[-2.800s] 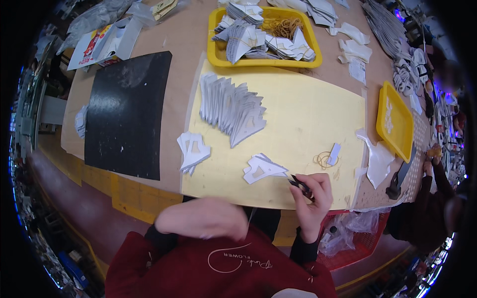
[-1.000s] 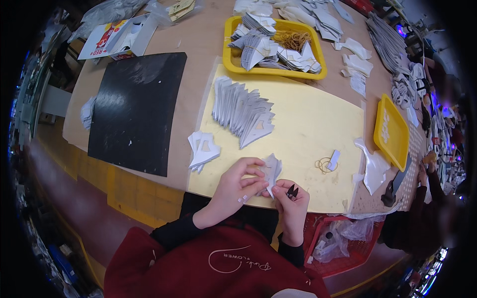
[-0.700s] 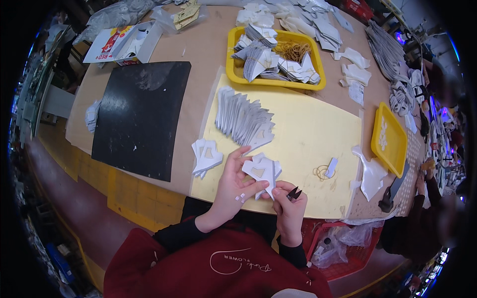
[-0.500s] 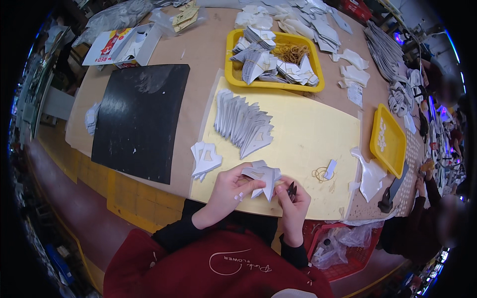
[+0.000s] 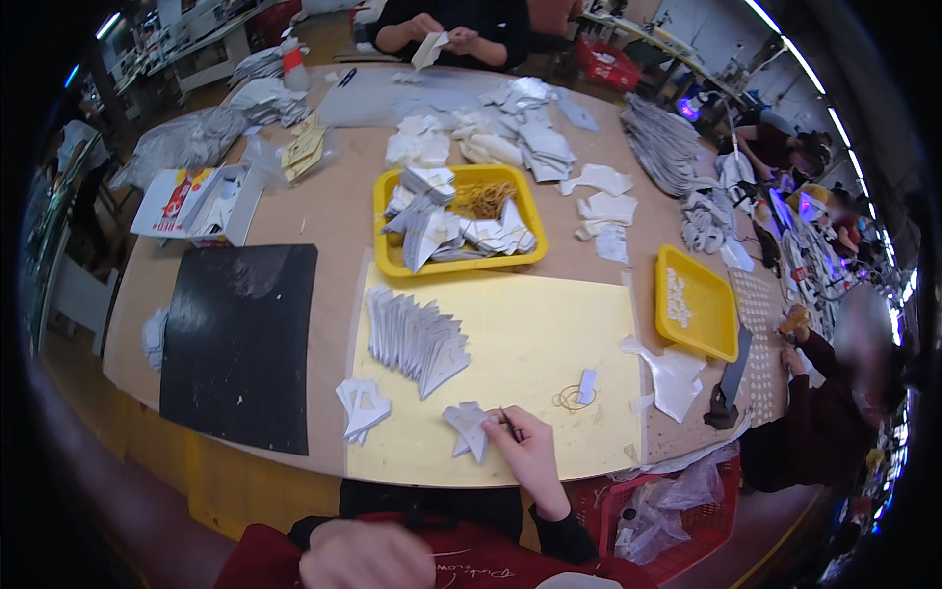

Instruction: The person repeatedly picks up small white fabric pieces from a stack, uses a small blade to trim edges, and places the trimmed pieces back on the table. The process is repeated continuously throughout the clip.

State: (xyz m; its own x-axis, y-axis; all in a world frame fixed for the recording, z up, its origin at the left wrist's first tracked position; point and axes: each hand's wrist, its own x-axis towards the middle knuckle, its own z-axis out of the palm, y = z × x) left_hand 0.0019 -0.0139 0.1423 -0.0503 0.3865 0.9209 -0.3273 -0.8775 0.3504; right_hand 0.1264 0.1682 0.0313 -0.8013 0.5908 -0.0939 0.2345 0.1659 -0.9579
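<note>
White cut pieces (image 5: 468,428): left hand (image 5: 368,556) now withdrawn, blurred, finger state unclear; right hand (image 5: 528,454), clasping dark snips (image 5: 510,426), alone at pieces; two-handed handling apparently paused.

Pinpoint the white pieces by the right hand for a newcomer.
Find the yellow sheet. Near its front edge, the right hand grips a dark tool. The white pieces touch that hand; the fanned row and small stack left of them touch none.

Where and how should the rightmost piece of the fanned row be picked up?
Probably at its free right edge, pinched from the right: the rightmost piece lies uppermost with that edge uncovered, while the fanned row crowds its left.
</note>
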